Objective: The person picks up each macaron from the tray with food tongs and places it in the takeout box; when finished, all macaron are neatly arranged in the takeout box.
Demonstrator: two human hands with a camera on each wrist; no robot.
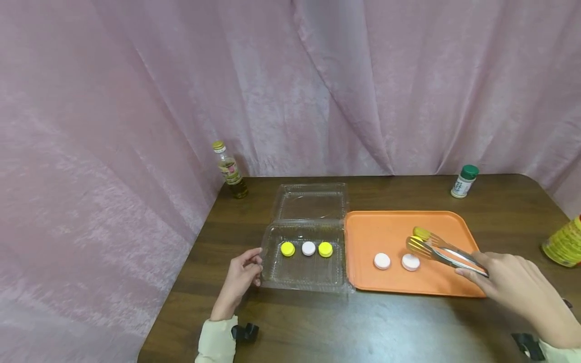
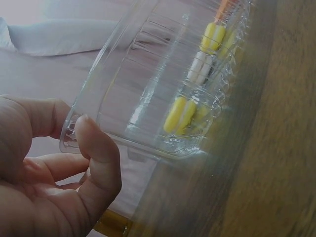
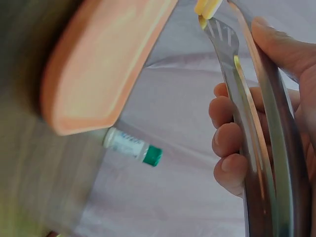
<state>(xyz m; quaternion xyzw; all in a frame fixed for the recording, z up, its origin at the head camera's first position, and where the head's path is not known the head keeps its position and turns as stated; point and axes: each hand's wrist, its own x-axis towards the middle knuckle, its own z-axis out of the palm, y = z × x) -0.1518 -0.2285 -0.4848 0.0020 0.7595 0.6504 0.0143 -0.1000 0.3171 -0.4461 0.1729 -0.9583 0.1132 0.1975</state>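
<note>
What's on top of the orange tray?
Two white round pieces lie on the tray. A yellow piece shows between the tips of the tongs, partly covered; whether it touches the tray can't be seen. The right hand hides part of the tray's rim.

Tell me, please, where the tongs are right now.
In the head view, the tongs are at right, in the right hand, their tips over the orange tray, at a yellow piece.

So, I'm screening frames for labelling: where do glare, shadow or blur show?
Head: pale glare on the table, shadow below the orange tray; left wrist: bright streaks on the clear container; right wrist: tray and table look blurry.
</note>
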